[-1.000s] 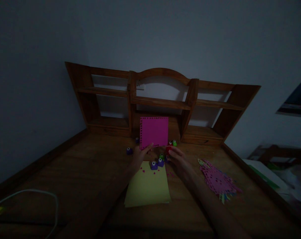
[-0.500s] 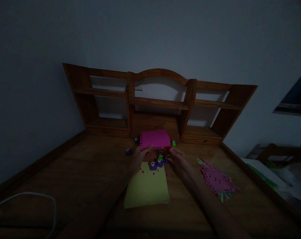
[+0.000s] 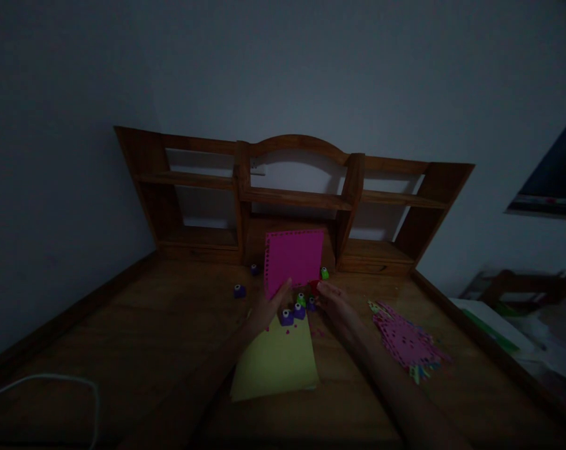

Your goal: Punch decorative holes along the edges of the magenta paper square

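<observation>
Grip of both hands is closed: pink sheet [image 3: 293, 259] and red punch [image 3: 313, 287]

Left hand [image 3: 270, 305] pinches the pink sheet near its lower left corner; the sheet rises nearly upright over the table [image 3: 170, 337], with small holes along its left, top and bottom edges. Right hand [image 3: 335, 301] has its fingers closed on the red punch, at the lower right corner of the sheet. Whether this punch bites the paper, I cannot tell, it is too dark. Between the hands are two purple punches [image 3: 287, 318] and one green punch [image 3: 301, 300]. Nearer lies yellow paper [image 3: 277, 365]; to the right, a pink pile [image 3: 406, 340].
</observation>
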A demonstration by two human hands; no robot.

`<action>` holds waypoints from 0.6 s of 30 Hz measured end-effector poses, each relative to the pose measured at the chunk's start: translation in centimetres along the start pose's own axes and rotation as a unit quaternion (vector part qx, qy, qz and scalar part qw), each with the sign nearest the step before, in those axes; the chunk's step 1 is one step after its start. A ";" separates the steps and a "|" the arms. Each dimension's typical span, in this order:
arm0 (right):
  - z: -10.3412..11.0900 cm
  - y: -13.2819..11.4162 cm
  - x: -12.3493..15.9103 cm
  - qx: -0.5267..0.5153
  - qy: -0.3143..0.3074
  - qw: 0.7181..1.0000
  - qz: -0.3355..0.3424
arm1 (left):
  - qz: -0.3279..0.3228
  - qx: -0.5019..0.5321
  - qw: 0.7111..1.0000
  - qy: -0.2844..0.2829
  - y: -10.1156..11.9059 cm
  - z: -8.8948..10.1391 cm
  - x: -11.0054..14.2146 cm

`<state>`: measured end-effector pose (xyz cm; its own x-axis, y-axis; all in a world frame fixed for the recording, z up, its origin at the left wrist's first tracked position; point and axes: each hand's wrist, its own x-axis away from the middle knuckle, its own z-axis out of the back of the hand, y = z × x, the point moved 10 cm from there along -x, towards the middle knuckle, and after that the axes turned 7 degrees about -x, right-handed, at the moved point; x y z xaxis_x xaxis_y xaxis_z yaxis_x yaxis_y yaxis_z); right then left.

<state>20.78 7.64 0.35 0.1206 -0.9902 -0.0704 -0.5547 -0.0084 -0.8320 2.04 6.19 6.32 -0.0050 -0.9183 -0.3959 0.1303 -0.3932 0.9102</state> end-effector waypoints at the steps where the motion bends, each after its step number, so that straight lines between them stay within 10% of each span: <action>1: -0.1 0.1 0.0 0.005 0.000 1.000 -0.001 | 0.018 0.004 1.000 0.000 -0.7 -0.1 -0.1; 18: -0.8 -0.1 0.2 0.013 0.004 1.000 0.001 | 0.024 -0.008 1.000 0.004 -3.4 -0.7 -0.1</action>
<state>20.16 7.35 0.84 0.1125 -0.9914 -0.0669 -0.5337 -0.0035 -0.8457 2.25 7.63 3.23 0.0095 -0.9357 -0.3526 0.1462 -0.3476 0.9262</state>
